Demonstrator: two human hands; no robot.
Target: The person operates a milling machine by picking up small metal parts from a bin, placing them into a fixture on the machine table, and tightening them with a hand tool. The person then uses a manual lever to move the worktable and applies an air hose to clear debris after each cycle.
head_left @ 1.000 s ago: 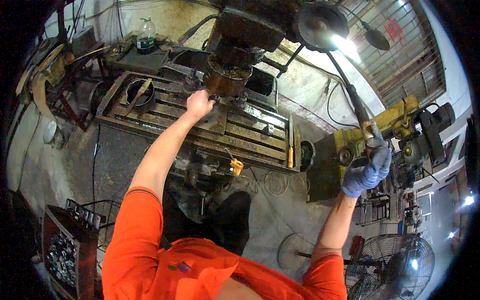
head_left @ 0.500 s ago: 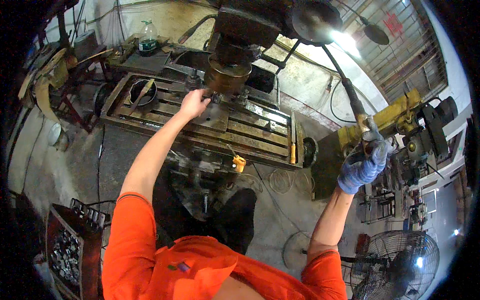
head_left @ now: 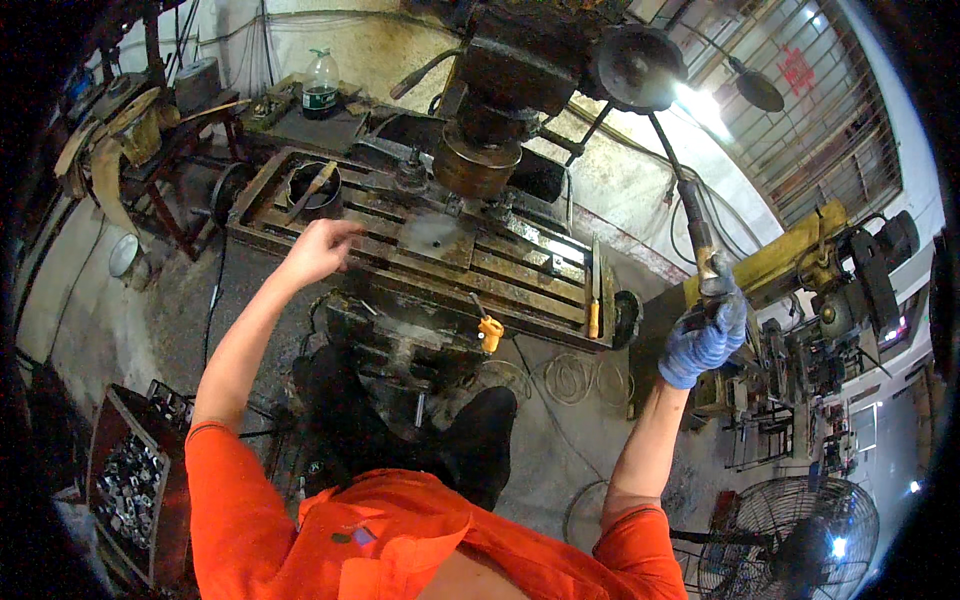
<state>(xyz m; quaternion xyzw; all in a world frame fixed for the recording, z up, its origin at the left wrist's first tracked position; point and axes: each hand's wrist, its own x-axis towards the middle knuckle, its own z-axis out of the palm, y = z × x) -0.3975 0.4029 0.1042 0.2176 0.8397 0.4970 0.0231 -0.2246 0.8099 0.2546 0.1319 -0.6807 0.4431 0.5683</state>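
My left hand [head_left: 318,250] has come back off the flat metal workpiece [head_left: 438,238] it touched a moment ago and now hangs loosely curled, holding nothing, over the near left edge of the slotted machine table [head_left: 300,212], apart from the plate. The plate lies flat on the table, directly below the round spindle head [head_left: 476,165] of the milling machine. My right hand [head_left: 703,340], in a blue glove, is closed around the long feed lever [head_left: 690,215], gripping its lower end, as it was before; the lever runs up to the machine's dark round hub [head_left: 640,68]. A black bowl [head_left: 314,187] with a tool across it sits on the table's far left end, and a yellow-handled tool [head_left: 595,300] stands near its right end. A clear bottle [head_left: 320,82] stands on the bench behind. A floor fan [head_left: 790,535] stands at my lower right.
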